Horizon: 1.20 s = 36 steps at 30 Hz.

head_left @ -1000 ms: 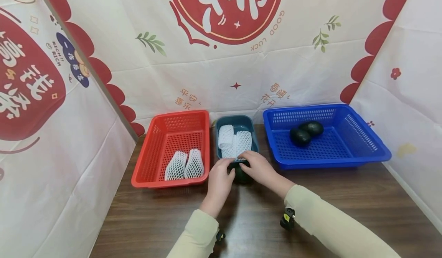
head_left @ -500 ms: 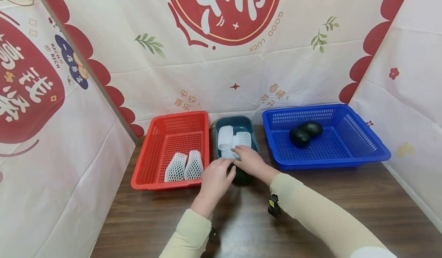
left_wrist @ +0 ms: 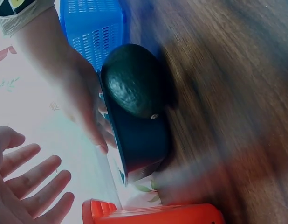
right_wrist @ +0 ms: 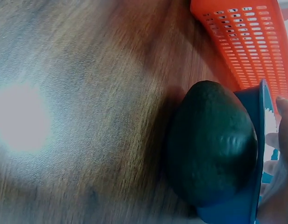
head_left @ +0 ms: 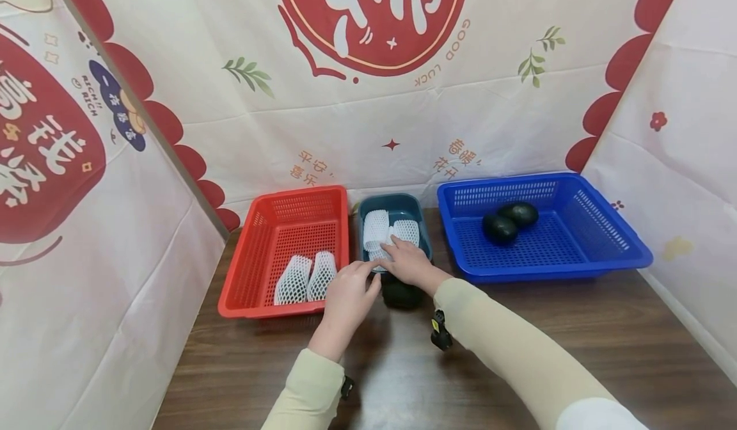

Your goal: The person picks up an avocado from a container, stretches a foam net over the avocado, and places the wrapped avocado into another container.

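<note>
A dark green avocado (head_left: 401, 293) lies on the table against the near side of a small teal basket (left_wrist: 143, 144). White foam net sleeves (head_left: 377, 226) fill part of that basket. My right hand (head_left: 410, 265) reaches over the near rim, its fingers among the sleeves; in the left wrist view the rim partly hides them. My left hand (head_left: 351, 292) hovers just left of the avocado, near the red basket's corner. Its fingers (left_wrist: 36, 177) are spread and hold nothing. The right wrist view shows the avocado (right_wrist: 211, 144) close up, beside the basket wall.
To the left stands a red basket (head_left: 230, 299) with two net-wrapped pieces (head_left: 293, 281), dark green showing through the mesh. A blue basket (head_left: 553, 272) on the right holds two bare avocados (head_left: 499, 228). Printed cloth (head_left: 368, 116) hangs behind and at both sides.
My right hand has left the avocado and moved left and forward over the sleeves. My left hand has drawn back slightly to the left, and more of the avocado now shows.
</note>
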### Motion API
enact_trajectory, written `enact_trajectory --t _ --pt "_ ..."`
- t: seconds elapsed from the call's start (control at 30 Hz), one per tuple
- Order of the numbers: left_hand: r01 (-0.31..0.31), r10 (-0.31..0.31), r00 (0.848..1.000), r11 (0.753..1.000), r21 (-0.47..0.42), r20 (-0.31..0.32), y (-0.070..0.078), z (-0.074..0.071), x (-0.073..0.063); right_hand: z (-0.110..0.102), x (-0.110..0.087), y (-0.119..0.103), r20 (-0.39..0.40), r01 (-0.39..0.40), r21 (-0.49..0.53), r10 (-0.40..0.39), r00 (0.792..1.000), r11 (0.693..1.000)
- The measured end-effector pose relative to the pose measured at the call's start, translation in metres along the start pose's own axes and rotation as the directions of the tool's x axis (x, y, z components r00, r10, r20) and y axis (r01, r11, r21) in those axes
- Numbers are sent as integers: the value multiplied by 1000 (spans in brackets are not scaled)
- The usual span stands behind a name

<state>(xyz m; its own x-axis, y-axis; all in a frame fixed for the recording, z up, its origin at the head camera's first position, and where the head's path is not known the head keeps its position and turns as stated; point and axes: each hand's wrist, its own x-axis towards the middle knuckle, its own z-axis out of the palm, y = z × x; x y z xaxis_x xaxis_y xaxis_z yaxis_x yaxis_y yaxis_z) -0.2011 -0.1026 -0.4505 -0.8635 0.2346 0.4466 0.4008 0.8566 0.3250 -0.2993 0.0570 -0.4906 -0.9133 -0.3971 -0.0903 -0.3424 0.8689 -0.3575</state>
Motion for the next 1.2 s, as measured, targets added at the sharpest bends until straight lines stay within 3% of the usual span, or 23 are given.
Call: enact_trajectory --t 0.13,0.27,0.4,0.53,0.8,1.03,1.2 --pt "-2 3 1000 1000 18 -12 -2 0 -1 -1 3 -1 -6 8 3 -8 1000 1000" --pt "29 -29 999 999 14 15 -1 -2 -1 -4 4 0 -39 8 25 -7 999 1000" --pt "45 -45 998 999 11 33 -1 -4 -2 -8 2 4 -119 16 56 -9 993 998" --pt "28 -28 999 1000 1 20 -1 -5 -2 -16 -4 6 -228 27 126 2 974 992" --pt "38 -38 999 999 -21 13 -2 -9 -4 -28 -20 8 -425 99 255 19 905 962" --pt "48 -47 999 997 -53 15 -1 -13 -4 -39 -41 9 -596 218 374 53 801 901" --pt "22 -22 1000 999 -42 -9 -1 -16 -5 -46 -61 6 -621 261 446 85 779 856"
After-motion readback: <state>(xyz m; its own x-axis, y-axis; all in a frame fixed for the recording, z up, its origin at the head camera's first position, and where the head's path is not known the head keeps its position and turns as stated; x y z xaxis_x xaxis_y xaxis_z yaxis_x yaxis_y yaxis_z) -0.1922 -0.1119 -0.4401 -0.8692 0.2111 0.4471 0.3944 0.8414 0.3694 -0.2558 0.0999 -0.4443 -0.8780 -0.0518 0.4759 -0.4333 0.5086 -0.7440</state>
